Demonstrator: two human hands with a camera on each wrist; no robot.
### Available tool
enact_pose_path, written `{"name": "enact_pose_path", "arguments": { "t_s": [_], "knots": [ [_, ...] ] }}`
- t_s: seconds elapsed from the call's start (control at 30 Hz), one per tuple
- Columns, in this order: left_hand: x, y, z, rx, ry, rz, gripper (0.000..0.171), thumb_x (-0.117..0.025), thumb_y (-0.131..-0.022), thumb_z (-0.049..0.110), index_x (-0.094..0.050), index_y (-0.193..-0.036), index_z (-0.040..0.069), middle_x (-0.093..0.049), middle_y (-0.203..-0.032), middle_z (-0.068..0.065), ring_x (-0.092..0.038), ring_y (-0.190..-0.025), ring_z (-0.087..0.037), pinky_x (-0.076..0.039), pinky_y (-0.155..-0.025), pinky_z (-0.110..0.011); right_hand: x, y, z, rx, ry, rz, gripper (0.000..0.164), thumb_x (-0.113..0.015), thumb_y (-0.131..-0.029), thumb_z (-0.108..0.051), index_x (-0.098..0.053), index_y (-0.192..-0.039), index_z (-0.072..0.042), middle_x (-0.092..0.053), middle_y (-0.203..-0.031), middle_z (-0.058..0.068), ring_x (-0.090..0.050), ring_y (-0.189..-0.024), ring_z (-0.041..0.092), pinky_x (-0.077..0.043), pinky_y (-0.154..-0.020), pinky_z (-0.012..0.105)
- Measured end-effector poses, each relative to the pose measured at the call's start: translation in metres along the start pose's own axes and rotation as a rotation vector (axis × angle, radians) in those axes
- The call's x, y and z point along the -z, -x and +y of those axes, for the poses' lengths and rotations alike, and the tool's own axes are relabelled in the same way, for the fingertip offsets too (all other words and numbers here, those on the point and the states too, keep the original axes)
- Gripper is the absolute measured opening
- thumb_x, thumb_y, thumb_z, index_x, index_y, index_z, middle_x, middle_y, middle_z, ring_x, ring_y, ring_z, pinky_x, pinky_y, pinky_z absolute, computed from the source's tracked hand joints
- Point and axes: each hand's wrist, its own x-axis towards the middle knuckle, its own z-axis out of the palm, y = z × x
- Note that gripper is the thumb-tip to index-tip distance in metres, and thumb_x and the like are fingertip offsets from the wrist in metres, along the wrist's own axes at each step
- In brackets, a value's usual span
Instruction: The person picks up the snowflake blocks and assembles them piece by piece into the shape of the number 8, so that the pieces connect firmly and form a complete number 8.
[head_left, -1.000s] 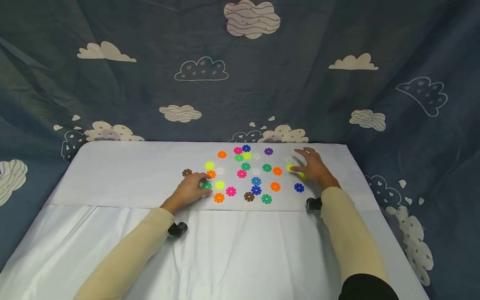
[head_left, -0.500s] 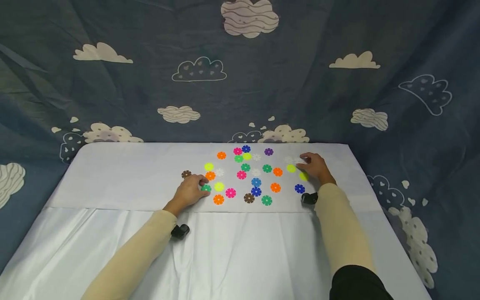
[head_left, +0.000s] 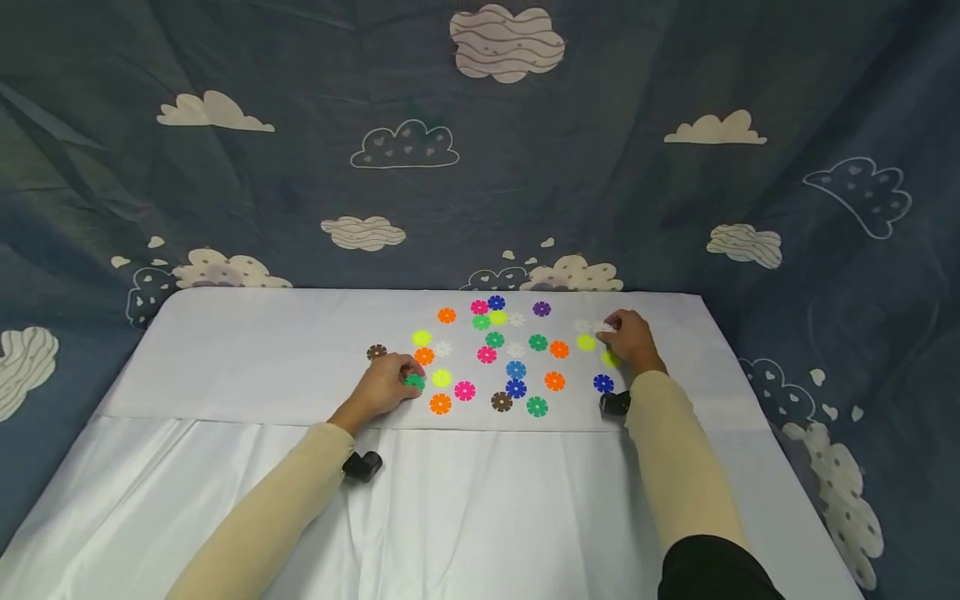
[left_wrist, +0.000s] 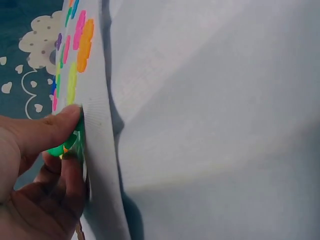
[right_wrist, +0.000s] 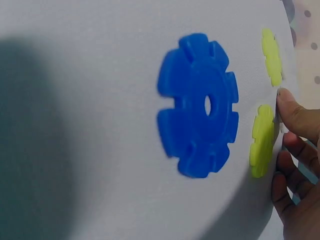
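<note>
Green notched disc: pinched between thumb and fingers of your left hand. Your right hand was narrow too, fingertips seemingly pinching a white disc; white on white made that grip hard to read. Looked like pick-up, both sides at once. Couldn't tell if either piece was off the cloth. My read: the next move called for straight up first, sideways after. Green had an orange disc just beside it at 1 o'clock and a yellow disc at 3. White had a lime disc close at 8, plus a blue disc further off at 6. Best room: 9 o'clock from your left hand, wide stretch of cloth, just watch the brown disc near your knuckles. Fold line ran below the pieces at 6; far table edge sat at 12.
</note>
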Motion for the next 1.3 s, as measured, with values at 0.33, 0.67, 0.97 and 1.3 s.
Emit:
{"name": "enact_pose_path", "arguments": {
  "t_s": [0.33,0.67,0.97,1.3],
  "knots": [
    [0.0,0.006,-0.005,0.002,0.244,-0.056,0.019,-0.074,-0.083,0.004,-0.069,-0.102,0.001,-0.065,-0.09,-0.005,-0.059,-0.081,-0.014,-0.051,-0.073,-0.025,0.003,0.003,-0.003,-0.013,-0.002,-0.018,0.04,-0.061,-0.096,-0.017,-0.049,-0.129,0.001,-0.047,-0.12,0.02,-0.044,-0.105,0.032,-0.042,-0.1,0.046],
    [0.001,0.013,-0.004,0.081,0.511,-0.149,0.02,-0.066,-0.09,0.003,-0.065,-0.107,-0.008,-0.067,-0.077,-0.009,-0.062,-0.06,-0.011,-0.056,-0.06,-0.025,0.007,0.002,-0.005,0.0,0.018,-0.032,0.041,-0.061,-0.096,-0.016,-0.044,-0.13,0.001,-0.046,-0.113,0.019,-0.044,-0.101,0.031,-0.045,-0.095,0.043],
    [-0.002,0.018,-0.008,0.134,0.51,-0.145,0.026,-0.066,-0.089,0.001,-0.061,-0.112,-0.011,-0.065,-0.077,-0.007,-0.064,-0.063,-0.009,-0.056,-0.065,-0.025,0.002,0.007,-0.006,0.086,-0.019,-0.023,0.034,-0.059,-0.095,-0.007,-0.047,-0.126,-0.003,-0.049,-0.117,0.021,-0.048,-0.101,0.034,-0.047,-0.092,0.047],
    [-0.003,0.02,-0.008,0.148,0.498,-0.11,0.024,-0.065,-0.091,0.008,-0.063,-0.111,-0.006,-0.067,-0.076,-0.003,-0.062,-0.064,-0.008,-0.054,-0.068,-0.025,-0.014,0.043,-0.036,0.319,-0.179,-0.056,0.024,-0.061,-0.094,-0.006,-0.059,-0.118,-0.001,-0.059,-0.11,0.018,-0.058,-0.094,0.03,-0.054,-0.085,0.039]
  ]
}}
